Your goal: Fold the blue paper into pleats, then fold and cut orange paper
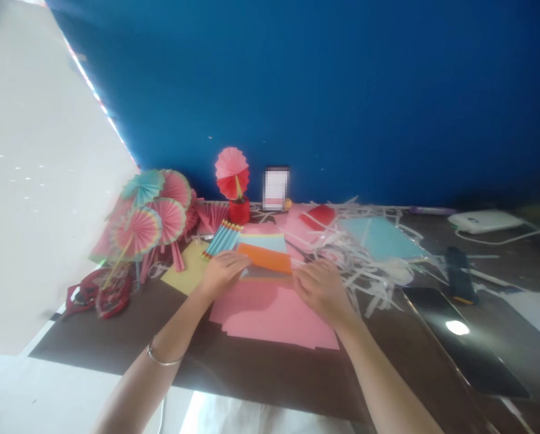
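Both hands hold a sheet of paper (265, 258) by its two ends. A broad orange band of it faces me, and a pale blue part with a yellow edge shows behind it. My left hand (225, 272) is closed on the left end, and my right hand (320, 289) pinches the right end. Beneath the sheet lie several pink paper sheets (274, 316), slightly fanned out. Just beyond my left hand rests a bundle of pleated blue paper (222, 239) with yellow and orange ends. A yellow sheet (182, 271) sticks out under that bundle.
Several round pleated paper fans (137, 232) crowd the left side. A pink-and-red fan (232, 172) stands in a red holder (240, 211). White paper strips (378, 283) pile up around a light blue packet (383, 237). At right lie a phone (464, 340) and a white device (484, 221) with a cable.
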Motion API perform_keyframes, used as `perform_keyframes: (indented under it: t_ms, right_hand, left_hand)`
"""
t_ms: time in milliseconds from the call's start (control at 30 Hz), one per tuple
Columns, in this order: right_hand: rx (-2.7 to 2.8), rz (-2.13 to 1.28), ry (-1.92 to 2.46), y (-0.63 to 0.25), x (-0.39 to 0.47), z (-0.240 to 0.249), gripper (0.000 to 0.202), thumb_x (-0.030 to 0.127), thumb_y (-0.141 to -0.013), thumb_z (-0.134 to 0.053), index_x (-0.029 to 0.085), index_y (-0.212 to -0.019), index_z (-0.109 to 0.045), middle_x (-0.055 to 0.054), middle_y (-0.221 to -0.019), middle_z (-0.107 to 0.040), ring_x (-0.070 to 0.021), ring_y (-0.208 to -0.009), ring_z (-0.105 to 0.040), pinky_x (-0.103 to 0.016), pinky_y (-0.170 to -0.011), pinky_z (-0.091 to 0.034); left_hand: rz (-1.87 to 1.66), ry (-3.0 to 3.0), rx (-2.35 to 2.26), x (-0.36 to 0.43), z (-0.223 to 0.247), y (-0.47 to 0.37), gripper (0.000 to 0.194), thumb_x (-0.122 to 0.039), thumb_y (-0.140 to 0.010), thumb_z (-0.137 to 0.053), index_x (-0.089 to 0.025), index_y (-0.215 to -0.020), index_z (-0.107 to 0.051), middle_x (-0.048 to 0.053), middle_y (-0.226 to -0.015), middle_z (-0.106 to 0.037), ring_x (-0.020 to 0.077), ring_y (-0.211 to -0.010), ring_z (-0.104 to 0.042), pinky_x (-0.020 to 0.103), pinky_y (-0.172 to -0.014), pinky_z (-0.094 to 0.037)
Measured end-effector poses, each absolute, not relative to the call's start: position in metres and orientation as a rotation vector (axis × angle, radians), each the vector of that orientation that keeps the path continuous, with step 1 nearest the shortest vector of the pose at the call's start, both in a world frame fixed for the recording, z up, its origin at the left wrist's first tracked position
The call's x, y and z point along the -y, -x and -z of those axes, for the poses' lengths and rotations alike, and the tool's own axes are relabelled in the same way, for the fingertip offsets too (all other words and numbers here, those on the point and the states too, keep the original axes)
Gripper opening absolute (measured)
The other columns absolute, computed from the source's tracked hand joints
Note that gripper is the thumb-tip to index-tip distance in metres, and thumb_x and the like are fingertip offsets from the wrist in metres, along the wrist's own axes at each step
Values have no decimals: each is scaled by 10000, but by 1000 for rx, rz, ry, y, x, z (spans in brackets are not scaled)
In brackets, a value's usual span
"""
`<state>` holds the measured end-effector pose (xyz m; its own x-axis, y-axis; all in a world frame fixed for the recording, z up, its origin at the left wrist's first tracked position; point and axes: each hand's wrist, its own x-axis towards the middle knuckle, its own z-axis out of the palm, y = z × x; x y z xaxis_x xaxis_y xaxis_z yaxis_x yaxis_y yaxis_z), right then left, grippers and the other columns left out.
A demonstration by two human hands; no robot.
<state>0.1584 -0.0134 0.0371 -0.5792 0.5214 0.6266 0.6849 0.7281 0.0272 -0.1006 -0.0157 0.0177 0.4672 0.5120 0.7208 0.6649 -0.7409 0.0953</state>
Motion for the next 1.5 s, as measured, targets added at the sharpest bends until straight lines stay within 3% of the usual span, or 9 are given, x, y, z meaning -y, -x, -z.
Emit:
perform_keyframes:
  t_ms: [267,433,567,733,867,1133,1500]
  right_hand:
    - [2181,307,1030,-172,3,-35,206,165,-871,-416,197,-768,-591,-30,-685,-615,-174,-718,-538,-340,-781,-359]
    - [2193,134,974,-161,7,-27,217,310,-863,-490,212,-1027,-594,-82,-978,-640,-223,-940,-550,-386,-846,-365]
    - [2432,-34,898,-148,11,-18,213,277,-889,-445,242,-894,-655,-48,-865,-650,-191,-847,-557,-371,-806,-370]
    - [2515,-145,909,-145,11,-12,269,249,-903,-404,241,-887,-672,-52,-811,-643,-180,-799,-557,-346,-741,-399]
    - [2525,-246,951,-146,12,-14,271,243,-899,-406,230,-843,-671,-47,-803,-630,-175,-781,-556,-333,-709,-428]
    - [2518,-412,954,-146,18,-26,220,245,-862,-470,233,-760,-665,-32,-803,-606,-170,-774,-551,-327,-693,-454]
    - [2470,-495,1107,-147,18,-28,117,234,-847,-482,212,-766,-563,-29,-864,-593,-177,-804,-541,-354,-727,-446]
  left_hand:
    - [1221,2478,1244,10,-9,108,199,-123,-846,-447,-186,-939,-611,55,-840,-696,149,-760,-643,297,-722,-481]
    - [1023,2713,1237,18,-13,94,193,-157,-854,-458,-186,-948,-625,58,-869,-682,168,-829,-625,304,-742,-475]
    - [875,2920,1202,24,-19,87,234,-147,-867,-446,-221,-988,-633,41,-985,-660,155,-925,-595,279,-791,-457]
    - [729,2978,1344,24,-19,88,207,-209,-874,-472,-245,-956,-659,12,-967,-667,144,-905,-593,262,-790,-441]
    - [692,2982,1383,24,-19,91,184,-267,-857,-508,-232,-930,-674,25,-919,-669,144,-867,-595,257,-768,-443]
    - [688,3044,1331,24,-20,95,155,-220,-795,-549,-251,-837,-695,9,-897,-671,149,-841,-605,269,-751,-453]
    - [575,3007,1414,24,-27,95,147,-247,-857,-491,-194,-897,-623,26,-924,-639,146,-867,-585,258,-757,-450]
